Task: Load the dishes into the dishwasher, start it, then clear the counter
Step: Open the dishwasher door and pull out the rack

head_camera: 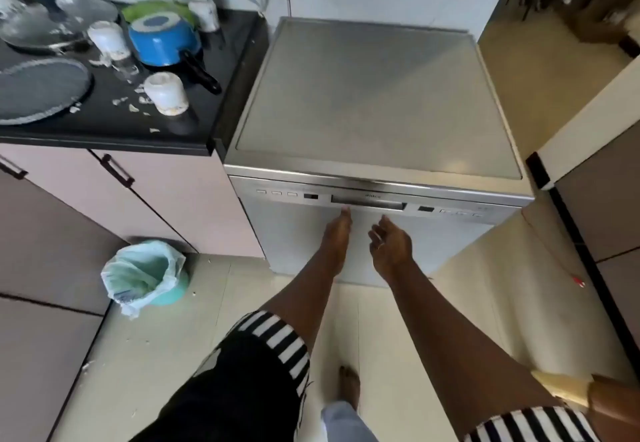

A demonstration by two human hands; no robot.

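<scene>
Centre frame: the closed dishwasher (374, 102), whose stiff, likely heavy door (294, 233) is best taken at the recessed handle (367, 203), toward which the left hand (336, 235) is stretched straight-fingered; the right hand (392, 249) is held slack, empty.

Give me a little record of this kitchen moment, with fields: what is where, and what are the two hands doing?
dishwasher: silver, door shut
left hand: fingers straight, tips at the door handle
right hand: relaxed, holding nothing, just below the handle
counter: black, left of the dishwasher, scraps scattered on it
on counter: blue pot upside down, three white cups upside down, glass lid, green plate
floor: bin lined with a bag
task stage: dishes not yet loaded
</scene>
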